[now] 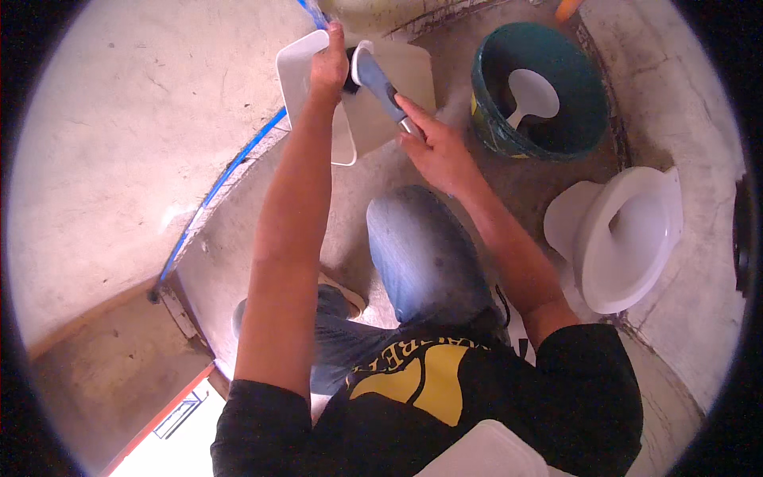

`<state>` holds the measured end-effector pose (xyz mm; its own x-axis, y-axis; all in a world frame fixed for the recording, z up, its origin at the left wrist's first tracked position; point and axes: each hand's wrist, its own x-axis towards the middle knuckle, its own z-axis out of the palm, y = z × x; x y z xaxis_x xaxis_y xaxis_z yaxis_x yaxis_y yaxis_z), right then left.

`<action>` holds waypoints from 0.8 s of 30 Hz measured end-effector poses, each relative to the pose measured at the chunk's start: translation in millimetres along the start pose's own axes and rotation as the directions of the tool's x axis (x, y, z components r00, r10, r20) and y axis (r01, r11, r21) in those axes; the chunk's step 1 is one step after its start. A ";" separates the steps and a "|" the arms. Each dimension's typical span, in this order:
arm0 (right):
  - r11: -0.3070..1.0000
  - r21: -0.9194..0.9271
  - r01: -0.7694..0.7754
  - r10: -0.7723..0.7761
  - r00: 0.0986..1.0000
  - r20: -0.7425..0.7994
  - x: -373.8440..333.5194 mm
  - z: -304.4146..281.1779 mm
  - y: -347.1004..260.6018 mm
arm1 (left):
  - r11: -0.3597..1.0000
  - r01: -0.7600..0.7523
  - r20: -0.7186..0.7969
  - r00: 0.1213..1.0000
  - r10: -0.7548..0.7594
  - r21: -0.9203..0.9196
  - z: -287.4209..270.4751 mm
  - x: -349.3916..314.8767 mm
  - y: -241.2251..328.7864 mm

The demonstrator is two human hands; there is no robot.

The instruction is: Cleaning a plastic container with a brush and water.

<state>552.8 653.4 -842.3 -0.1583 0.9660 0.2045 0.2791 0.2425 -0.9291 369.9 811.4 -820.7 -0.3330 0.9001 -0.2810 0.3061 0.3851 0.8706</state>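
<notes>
My right hand (pixel 437 151) is closed around the handle of a scrub brush (pixel 380 83), its index finger stretched along the grip. The brush has a grey handle with a silver band, a white head and dark bristles. Those bristles face a white rectangular plastic bin (pixel 393 111), tipped with its rim toward the left. At the bin's upper rim my left hand (pixel 327 67) is closed, its thumb pointing up. My left hand's fingers are partly hidden, but they appear to grip the rim. Brush head and left hand are very close together.
At the right stands a dark green bucket (pixel 485 131) with a white dipper (pixel 534 94) inside. Nearer me is a white toilet bowl (pixel 596 270). A blue hose (pixel 226 171) runs along the foot of the left wall (pixel 159 103). My bent knee (pixel 421 246) is below the bin.
</notes>
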 end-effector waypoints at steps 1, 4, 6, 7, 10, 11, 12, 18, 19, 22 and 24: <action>1.000 -0.001 0.001 -0.001 1.000 -0.007 7.7 -4.1 -3.8 | 0.995 -0.050 0.068 0.997 0.045 0.082 2.0 6.2 0.3; 0.951 -0.155 -0.266 0.267 0.963 -0.015 47.8 -27.2 0.2 | 0.969 -0.182 0.128 0.978 0.162 0.165 20.2 7.9 8.2; 0.923 -0.078 -0.378 0.367 0.922 -0.120 70.3 -45.2 15.6 | 0.922 -0.234 0.144 0.970 0.198 0.309 41.8 -4.6 18.7; 0.926 -0.075 -0.370 0.360 0.925 -0.118 56.5 -36.7 11.2 | 0.921 -0.237 0.138 0.969 0.203 0.310 39.3 -2.9 19.7; 0.971 -0.100 -0.216 0.213 0.976 -0.042 1.9 -4.4 -2.9 | 0.926 -0.185 0.096 0.982 0.163 0.328 24.7 12.1 19.1; 0.980 -0.029 -0.197 0.195 0.980 -0.044 -5.8 -1.3 -5.8 | 0.912 -0.224 0.136 0.973 0.188 0.343 19.7 17.3 20.7; 0.983 0.042 -0.176 0.178 0.983 -0.046 -10.0 0.6 -7.7 | 0.897 -0.261 0.175 0.962 0.211 0.357 15.2 19.8 19.3; 0.974 0.013 -0.228 0.228 0.971 -0.067 42.0 -17.3 17.9 | 0.897 -0.267 0.034 0.961 0.273 0.352 36.6 17.3 13.2; 0.977 0.023 -0.213 0.214 0.976 -0.038 28.2 -4.5 4.8 | 0.898 -0.226 0.006 0.970 0.242 0.378 21.7 19.4 8.4; 0.949 -0.050 -0.311 0.312 0.950 -0.001 -18.4 -4.5 -1.4 | 0.920 -0.260 0.057 0.965 0.254 0.293 22.6 3.7 22.1; 0.921 -0.078 -0.381 0.374 0.923 -0.091 21.0 -8.5 60.1 | 0.901 -0.323 0.063 0.946 0.319 0.290 10.1 18.9 5.1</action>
<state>574.3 689.0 -891.2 0.0446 0.9904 -0.1308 0.3911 -0.1378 -0.9100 374.2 832.5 -825.6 -0.1614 0.9868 -0.0135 0.6423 0.1154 0.7577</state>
